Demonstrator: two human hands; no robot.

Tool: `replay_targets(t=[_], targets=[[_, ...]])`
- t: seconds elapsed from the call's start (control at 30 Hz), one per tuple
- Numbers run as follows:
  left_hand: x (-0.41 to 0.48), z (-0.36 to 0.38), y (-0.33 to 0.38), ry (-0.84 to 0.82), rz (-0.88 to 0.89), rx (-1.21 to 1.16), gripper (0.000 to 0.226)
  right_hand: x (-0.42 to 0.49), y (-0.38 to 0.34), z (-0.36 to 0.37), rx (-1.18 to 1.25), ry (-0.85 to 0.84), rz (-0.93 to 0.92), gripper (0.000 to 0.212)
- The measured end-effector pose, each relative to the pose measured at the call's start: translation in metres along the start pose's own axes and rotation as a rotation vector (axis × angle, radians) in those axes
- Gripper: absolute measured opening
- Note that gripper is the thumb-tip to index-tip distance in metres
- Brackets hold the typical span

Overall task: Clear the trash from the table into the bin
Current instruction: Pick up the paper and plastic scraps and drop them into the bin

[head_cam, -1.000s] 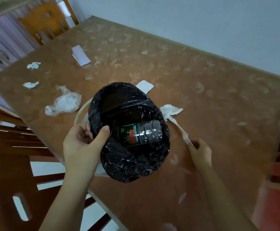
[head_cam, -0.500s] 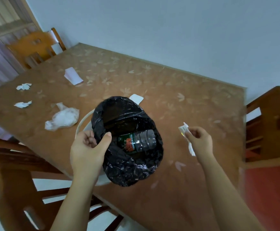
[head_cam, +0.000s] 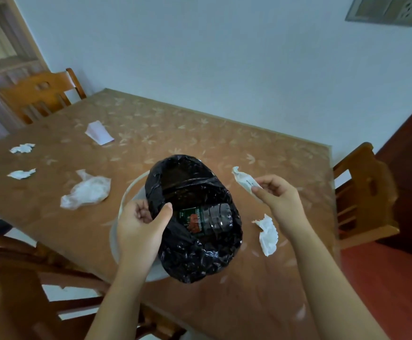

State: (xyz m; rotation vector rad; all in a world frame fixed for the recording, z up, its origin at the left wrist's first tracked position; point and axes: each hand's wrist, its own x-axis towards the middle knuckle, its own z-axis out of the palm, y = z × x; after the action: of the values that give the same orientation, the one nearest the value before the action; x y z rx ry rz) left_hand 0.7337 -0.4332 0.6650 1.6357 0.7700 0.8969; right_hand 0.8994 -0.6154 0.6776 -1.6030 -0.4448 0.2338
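Near the tabletop (head_cam: 200, 133) edge, left hand (head_cam: 141, 224) gripped the black liner (head_cam: 200, 253) rim to hold the bin (head_cam: 126, 200) mouth open; right hand (head_cam: 278, 200) pinched a crumpled paper scrap (head_cam: 245, 181) just beside it, likely for dropping in.

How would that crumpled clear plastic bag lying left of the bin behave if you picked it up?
The plastic bag looks thin and wrinkled, so it would probably flop and change shape when lifted. It seems empty and puffed up, so it is likely very light; a push might just slide or crumple it.
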Motion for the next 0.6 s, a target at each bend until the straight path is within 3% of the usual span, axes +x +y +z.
replay_targets(t=[0.43, 0.5, 0.6], targets=[[0.011, -0.001, 0.004, 0.059, -0.028, -0.033, 0.039, -0.003, -0.032, 0.034, -0.004, -0.618, 0.022, 0.018], [0.012, -0.001, 0.005, 0.06, -0.024, -0.033, 0.037, 0.0, -0.029, 0.04, -0.05, -0.634, 0.044, 0.017], [0.011, -0.003, 0.006, 0.056, -0.035, -0.032, 0.032, 0.011, -0.019, 0.047, -0.159, -0.53, 0.068, 0.014]])
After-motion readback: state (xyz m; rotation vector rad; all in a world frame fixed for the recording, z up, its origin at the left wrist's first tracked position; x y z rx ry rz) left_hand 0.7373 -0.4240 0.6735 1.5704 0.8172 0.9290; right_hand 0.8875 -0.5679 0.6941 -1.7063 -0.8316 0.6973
